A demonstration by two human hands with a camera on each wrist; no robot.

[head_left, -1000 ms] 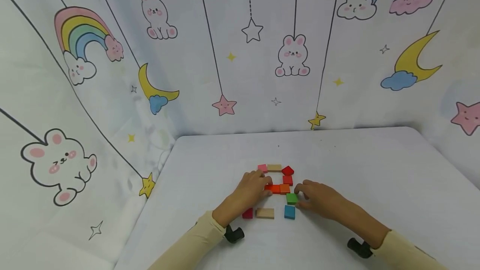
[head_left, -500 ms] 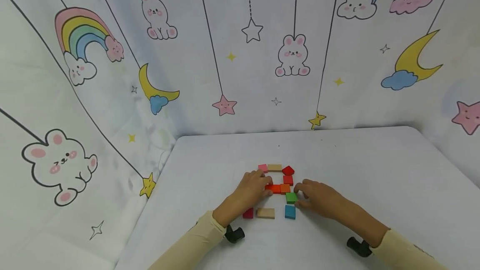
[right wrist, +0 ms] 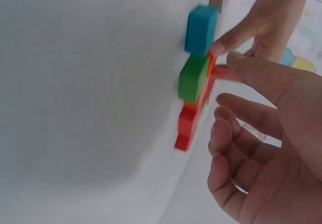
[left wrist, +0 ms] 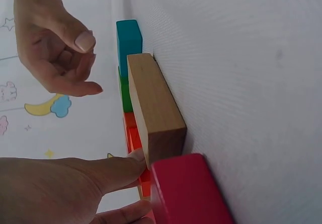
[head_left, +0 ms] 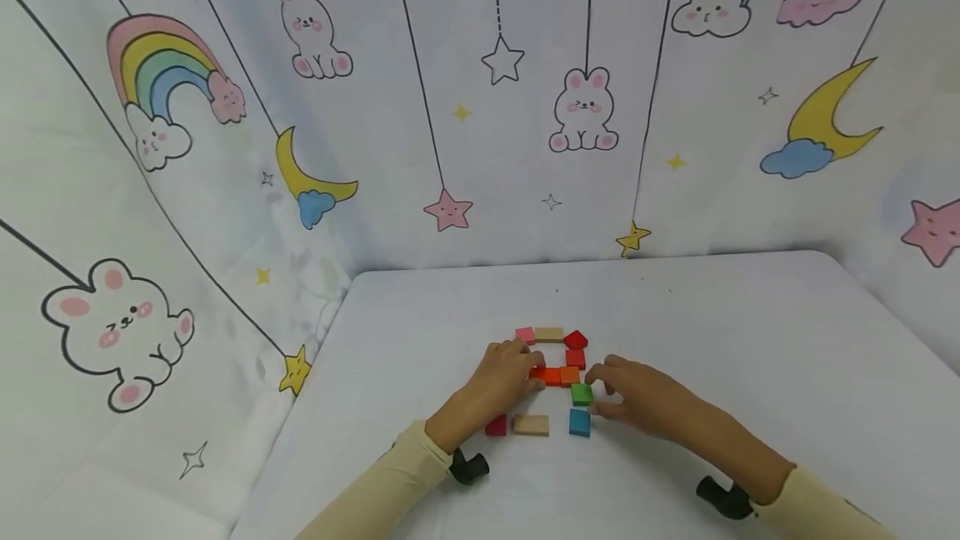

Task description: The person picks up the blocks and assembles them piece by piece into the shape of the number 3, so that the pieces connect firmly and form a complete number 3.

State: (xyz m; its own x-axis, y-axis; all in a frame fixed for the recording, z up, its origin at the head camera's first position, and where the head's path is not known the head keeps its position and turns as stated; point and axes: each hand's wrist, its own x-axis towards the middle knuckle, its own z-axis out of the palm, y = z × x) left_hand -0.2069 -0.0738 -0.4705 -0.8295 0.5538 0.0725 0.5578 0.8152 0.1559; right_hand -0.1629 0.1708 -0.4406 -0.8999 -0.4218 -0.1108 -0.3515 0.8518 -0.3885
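Observation:
In the head view, flat toy blocks form a figure on the white table. My left hand [head_left: 504, 380] pinches the left end of a red-orange block [head_left: 547, 377] between thumb and forefinger. An orange block [head_left: 570, 377] adjoins that block on its right. My right hand [head_left: 641, 397] hovers just right of a green block [head_left: 581, 394], its fingers loosely bent around nothing. In the right wrist view, a gap shows between the right fingertips [right wrist: 221, 101] and the green block. Below it lies a blue block [head_left: 580, 422].
A pink block [head_left: 525, 336], a plain wood block [head_left: 549, 335], a red pentagonal block [head_left: 575, 340] and a red block [head_left: 575, 359] make the upper part. Lower down lie a crimson block [head_left: 496, 425] and another wood block [head_left: 531, 425]. A patterned curtain [head_left: 510, 140] hangs behind the table.
The green block has shifted slightly up and left, closer to the orange block. My right hand has come slightly away from it. The left hand stays in place.

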